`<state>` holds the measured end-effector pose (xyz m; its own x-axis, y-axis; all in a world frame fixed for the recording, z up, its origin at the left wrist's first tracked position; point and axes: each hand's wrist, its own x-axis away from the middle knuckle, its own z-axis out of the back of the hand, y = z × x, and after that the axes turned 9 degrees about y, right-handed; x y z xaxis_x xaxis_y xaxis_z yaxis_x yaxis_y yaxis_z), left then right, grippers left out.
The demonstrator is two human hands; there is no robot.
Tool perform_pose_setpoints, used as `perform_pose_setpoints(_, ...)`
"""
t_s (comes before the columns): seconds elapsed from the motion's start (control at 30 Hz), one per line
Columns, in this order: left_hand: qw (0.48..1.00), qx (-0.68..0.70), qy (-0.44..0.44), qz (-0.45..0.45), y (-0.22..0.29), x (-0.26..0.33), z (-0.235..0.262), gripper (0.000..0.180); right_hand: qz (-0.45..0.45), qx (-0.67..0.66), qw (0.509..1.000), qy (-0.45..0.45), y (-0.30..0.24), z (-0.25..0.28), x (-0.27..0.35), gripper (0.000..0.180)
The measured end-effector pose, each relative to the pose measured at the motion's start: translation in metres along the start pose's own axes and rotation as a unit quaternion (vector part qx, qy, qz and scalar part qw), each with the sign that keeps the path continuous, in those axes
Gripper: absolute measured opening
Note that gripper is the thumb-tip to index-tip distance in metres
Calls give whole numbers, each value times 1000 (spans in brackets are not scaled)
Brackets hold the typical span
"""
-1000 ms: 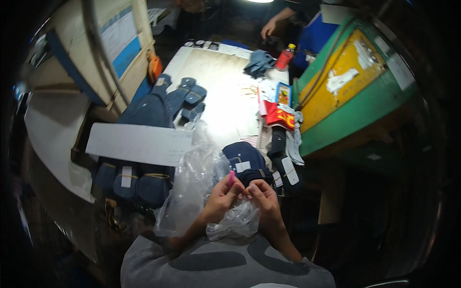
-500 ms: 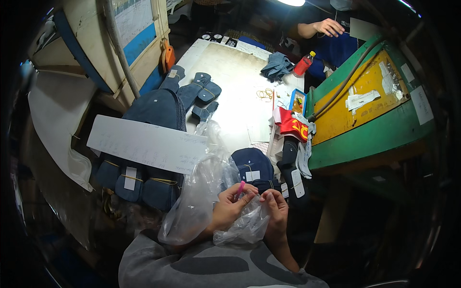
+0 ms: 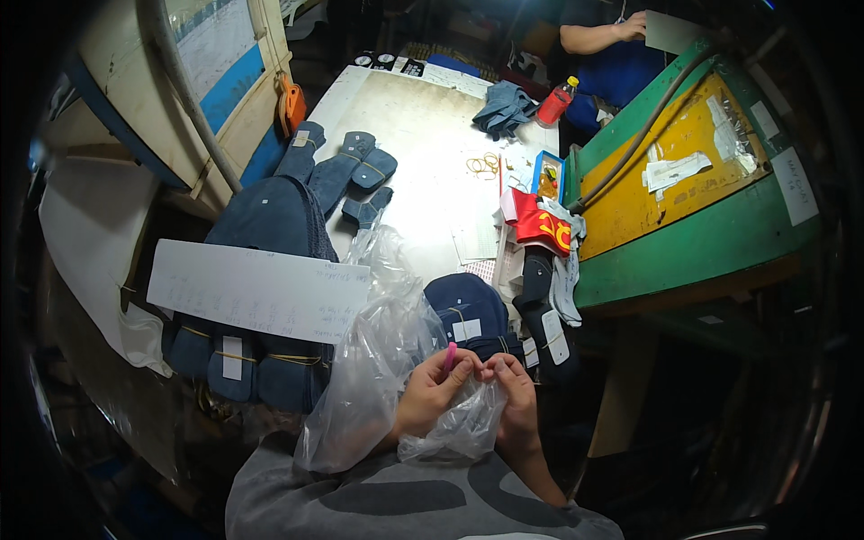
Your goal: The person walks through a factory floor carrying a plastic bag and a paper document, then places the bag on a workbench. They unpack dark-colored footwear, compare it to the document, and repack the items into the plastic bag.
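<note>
A clear plastic bag [image 3: 454,423] hangs bunched between my two hands, close to my body. My left hand [image 3: 427,396] pinches its gathered edge, and a small pink piece [image 3: 450,357], perhaps a finger loop, sits at the index finger. Fingertips of my right hand [image 3: 517,396] press together on the same edge, touching the left fingers. More loose clear plastic [image 3: 360,360] spreads over my left forearm and up onto the table. Just beyond my hands lies a stack of dark blue fabric pieces [image 3: 463,306] with a band and a white tag.
Banded dark blue bundles [image 3: 288,369] and a handwritten white sheet [image 3: 256,283] lie left on the white table [image 3: 423,135]. Right are a red cloth [image 3: 538,223], a blue box [image 3: 547,175] and a red bottle [image 3: 556,103]. A green-and-yellow panel [image 3: 684,198] stands right; another person's hand [image 3: 630,27] is beyond.
My fingertips have drawn closer together on the bag's edge. The view has shifted slightly, and the other person's hand has moved up to a grey card.
</note>
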<state>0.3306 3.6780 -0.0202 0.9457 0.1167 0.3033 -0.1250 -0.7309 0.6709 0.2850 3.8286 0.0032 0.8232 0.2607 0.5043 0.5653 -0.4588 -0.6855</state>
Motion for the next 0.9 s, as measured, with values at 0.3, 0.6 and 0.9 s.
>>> perform_pose_setpoints(0.3,986,-148,45,-66,4,-3,-9,14,142,191,967,90,2,-6,-4,15)
perform_pose_setpoints(0.6,949,-273,35,-152,7,-12,-4,21,211,305,924,93,6,2,-15,13)
perform_pose_setpoints(0.9,939,-298,25,-171,8,-21,2,26,248,433,866,24,-6,5,-29,13)
